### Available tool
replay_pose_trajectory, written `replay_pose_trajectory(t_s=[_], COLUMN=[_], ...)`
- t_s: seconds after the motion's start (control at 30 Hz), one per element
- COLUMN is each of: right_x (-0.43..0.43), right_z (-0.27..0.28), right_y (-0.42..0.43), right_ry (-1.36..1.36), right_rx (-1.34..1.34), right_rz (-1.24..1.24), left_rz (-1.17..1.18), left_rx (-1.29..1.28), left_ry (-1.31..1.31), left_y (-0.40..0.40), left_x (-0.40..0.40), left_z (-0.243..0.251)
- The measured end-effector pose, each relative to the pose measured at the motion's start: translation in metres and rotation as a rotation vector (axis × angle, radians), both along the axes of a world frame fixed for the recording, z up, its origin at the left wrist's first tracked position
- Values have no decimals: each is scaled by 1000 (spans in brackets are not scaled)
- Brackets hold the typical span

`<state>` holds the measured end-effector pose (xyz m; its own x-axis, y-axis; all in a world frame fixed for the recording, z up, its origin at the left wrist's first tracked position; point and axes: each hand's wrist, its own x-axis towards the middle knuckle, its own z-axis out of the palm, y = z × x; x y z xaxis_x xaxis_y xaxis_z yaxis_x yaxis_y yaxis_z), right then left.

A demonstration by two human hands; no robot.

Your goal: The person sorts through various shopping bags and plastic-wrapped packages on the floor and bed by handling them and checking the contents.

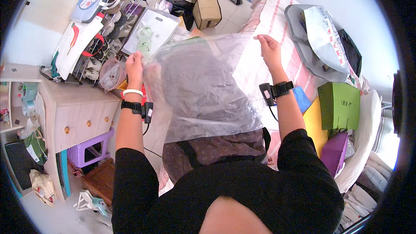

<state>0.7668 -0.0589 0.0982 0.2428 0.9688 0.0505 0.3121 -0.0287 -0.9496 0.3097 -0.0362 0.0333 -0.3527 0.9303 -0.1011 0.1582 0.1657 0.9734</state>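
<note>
A large clear plastic bag (201, 88) is stretched out between my hands, above my lap. My left hand (134, 66) pinches its left upper corner, and my right hand (269, 49) grips the opposite upper corner. Through the film show the dark patterned trousers (211, 151) on my lap. Whether anything lies inside the sheet's folds I cannot tell. Just beyond my left hand is a white plastic carrier (152, 29) with a cut-out handle; a pale green printed packet (144, 40) lies on it.
On the left stand a shoe rack (113, 36) with shoes and a wooden drawer cabinet (84, 110). A cardboard box (207, 13) sits on the floor ahead. To the right, a striped bed (276, 13) bears a grey tray (294, 39), a green paper bag (339, 105) and a purple bag (333, 152).
</note>
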Motion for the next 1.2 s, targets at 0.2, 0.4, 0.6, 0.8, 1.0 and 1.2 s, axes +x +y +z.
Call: replay_pose_trajectory(t_s=[0.2,0.4,0.6,0.8,1.0,1.2], right_x=[37,23,-20,8,9,113], right_z=[-19,-22,-49,-25,-19,-38], right_y=[-37,-138,-141,-130,-136,-197], right_ry=[667,508,267,-18,187,-57], right_rx=[-312,-592,-264,-44,-225,-92], right_rz=[103,244,-5,-138,-240,-503], left_rz=[-147,-345,-74,-60,23,329], left_rx=[-230,-405,-261,63,-60,55], left_ry=[-628,-514,-38,452,62,64], left_y=[-39,-155,-187,-169,-184,-201], left_x=[31,14,7,12,5,-55], left_z=[30,0,-26,5,3,92])
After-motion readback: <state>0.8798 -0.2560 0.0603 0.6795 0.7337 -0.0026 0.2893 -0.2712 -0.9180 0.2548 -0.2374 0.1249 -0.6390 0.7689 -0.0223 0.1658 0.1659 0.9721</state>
